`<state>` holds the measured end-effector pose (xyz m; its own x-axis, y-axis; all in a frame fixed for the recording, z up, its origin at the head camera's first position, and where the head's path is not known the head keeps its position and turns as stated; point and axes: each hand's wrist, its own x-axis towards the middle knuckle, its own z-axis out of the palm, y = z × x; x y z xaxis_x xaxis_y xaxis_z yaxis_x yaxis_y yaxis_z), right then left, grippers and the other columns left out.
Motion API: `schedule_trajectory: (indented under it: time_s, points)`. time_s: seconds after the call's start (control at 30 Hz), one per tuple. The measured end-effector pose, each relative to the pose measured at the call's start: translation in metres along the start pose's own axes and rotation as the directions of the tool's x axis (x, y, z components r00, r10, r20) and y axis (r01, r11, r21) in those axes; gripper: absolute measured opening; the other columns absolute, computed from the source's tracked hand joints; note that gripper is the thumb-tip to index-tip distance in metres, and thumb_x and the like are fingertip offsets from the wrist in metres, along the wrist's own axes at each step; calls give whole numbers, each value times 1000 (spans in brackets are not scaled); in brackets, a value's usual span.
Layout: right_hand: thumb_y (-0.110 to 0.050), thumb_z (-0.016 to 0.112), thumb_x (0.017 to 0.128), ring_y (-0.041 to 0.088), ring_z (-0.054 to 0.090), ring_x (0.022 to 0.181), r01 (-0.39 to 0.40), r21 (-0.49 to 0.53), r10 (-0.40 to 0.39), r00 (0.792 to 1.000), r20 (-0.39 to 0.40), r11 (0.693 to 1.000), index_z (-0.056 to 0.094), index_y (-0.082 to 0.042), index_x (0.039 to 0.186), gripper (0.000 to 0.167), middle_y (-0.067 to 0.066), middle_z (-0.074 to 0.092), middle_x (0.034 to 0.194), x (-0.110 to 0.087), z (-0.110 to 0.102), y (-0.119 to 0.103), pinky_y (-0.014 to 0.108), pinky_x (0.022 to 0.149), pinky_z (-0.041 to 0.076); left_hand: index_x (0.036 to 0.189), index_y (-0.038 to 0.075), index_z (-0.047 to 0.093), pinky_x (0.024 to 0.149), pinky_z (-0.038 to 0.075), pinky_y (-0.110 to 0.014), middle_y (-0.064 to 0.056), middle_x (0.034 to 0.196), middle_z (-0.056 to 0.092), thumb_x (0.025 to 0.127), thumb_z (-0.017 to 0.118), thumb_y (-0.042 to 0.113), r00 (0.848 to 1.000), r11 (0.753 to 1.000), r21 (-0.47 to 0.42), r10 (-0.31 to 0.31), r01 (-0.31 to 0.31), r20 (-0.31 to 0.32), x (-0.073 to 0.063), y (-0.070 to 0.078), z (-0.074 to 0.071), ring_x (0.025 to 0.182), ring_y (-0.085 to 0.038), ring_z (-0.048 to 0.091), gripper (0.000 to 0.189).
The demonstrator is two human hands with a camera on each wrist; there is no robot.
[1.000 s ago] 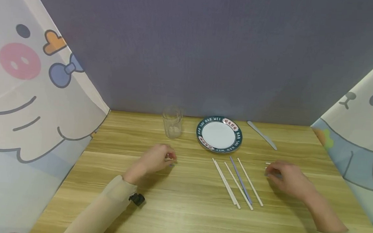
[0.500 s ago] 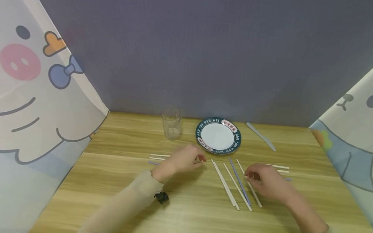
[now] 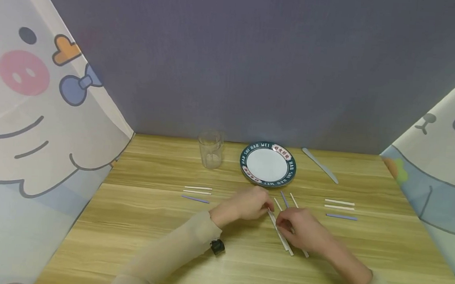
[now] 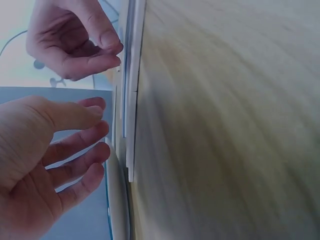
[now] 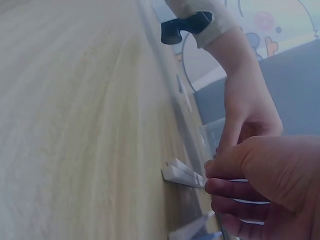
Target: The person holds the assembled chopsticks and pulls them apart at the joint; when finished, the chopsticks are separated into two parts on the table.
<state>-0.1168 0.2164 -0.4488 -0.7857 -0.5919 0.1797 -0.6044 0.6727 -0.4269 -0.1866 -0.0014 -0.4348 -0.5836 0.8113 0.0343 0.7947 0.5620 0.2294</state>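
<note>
Slim white sticks, chopstick-like, lie slanted in the middle of the table in the head view; the nearest white sticks lie side by side. A purple stick lies among them, partly hidden by my right hand. My left hand hovers at the far end of the white pair, its fingers loosely bent and nothing between them in the left wrist view. The right fingertips come right up to the white sticks, thumb and forefinger slightly apart.
Behind the sticks stand a clear glass and a green-rimmed plate. A table knife lies right of the plate. Shorter white and purple sticks lie in rows, a purple one on the left and another purple one on the right.
Both hands have moved inward from the short rows at the sides to the long sticks in the middle, uncovering those rows. The sticks, plate, glass and knife have stayed put.
</note>
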Motion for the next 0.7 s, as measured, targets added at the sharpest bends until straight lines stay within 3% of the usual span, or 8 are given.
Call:
schedule_trajectory:
  time_s: [0.3,0.53,0.7]
  points:
    - [-8,82,88,-5,55,72,-57,51,55,998,43,997,74,-16,89,12,-12,65,79,4,8,-2,19,64,52,99,25,84,80,57,-15,10,102,80,94,78,16,999,1000,5,-11,11,39,2,3,8,96,-5,74,12]
    - [-11,87,83,-2,51,72,-30,-2,30,999,-11,1000,70,-21,82,20,-13,60,76,7,15,-8,19,64,48,92,23,84,77,55,-13,10,96,77,88,81,12,998,1000,24,-10,8,55,0,5,8,90,-4,71,12]
    - [-12,88,83,-3,45,67,-73,-11,73,997,-30,997,68,-19,80,21,-12,56,72,8,19,-11,19,58,43,92,22,83,79,54,-13,10,96,74,88,82,13,998,999,27,-19,17,65,0,4,10,92,-5,69,10]
